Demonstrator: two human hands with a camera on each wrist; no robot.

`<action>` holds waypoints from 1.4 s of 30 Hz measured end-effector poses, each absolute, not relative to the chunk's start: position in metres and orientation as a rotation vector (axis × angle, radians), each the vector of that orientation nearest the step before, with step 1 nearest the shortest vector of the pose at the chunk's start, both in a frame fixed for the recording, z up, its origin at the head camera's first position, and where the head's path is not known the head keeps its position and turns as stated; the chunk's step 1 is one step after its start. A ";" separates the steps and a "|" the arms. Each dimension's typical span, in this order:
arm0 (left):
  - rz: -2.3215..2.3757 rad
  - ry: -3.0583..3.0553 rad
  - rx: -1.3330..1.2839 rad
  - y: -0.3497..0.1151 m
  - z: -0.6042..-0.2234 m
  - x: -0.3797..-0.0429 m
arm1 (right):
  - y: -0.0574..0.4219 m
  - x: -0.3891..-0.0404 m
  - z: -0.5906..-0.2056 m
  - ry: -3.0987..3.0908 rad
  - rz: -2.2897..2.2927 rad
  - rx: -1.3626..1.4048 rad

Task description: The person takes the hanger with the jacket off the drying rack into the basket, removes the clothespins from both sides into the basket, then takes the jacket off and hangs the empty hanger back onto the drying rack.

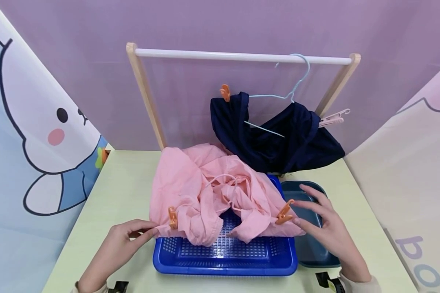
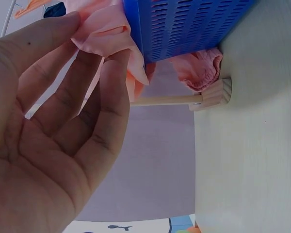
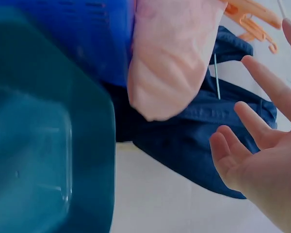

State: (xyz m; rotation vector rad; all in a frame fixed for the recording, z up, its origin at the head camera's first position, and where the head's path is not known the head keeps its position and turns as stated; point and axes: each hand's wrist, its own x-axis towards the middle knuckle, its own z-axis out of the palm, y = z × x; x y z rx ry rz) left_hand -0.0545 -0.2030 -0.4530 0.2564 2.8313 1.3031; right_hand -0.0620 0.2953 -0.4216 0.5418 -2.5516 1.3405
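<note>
A pink garment point(image 1: 179, 175) lies draped over a blue plastic basket point(image 1: 223, 269), with the hook of a pink hanger point(image 1: 223, 176) showing at its middle. Orange clothespins grip it on both sides, a left clothespin point(image 1: 172, 217) and a right clothespin point(image 1: 284, 212). My left hand point(image 1: 119, 246) pinches the garment's left end between thumb and fingers; the left wrist view shows the pink cloth point(image 2: 104, 29) at the fingertips. Beside the right clothespin is my right hand point(image 1: 330, 224), fingers spread and relaxed. In the right wrist view nothing lies in its palm.
Behind stands a wooden rack with a white rod point(image 1: 212, 55). A navy garment point(image 1: 278, 150) hangs from it on a light blue hanger point(image 1: 300, 81), with an orange clothespin point(image 1: 225, 92) and a pink clothespin point(image 1: 333, 118). A teal tub point(image 1: 315, 256) sits right of the basket.
</note>
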 end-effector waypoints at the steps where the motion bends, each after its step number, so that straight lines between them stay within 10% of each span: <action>1: 1.297 2.829 0.252 -0.203 -0.453 -0.055 | 0.294 -0.063 -0.422 -2.547 1.357 0.539; 42: 1.276 2.765 0.171 -0.204 -0.451 -0.056 | 0.325 -0.101 -0.424 -2.590 0.847 0.310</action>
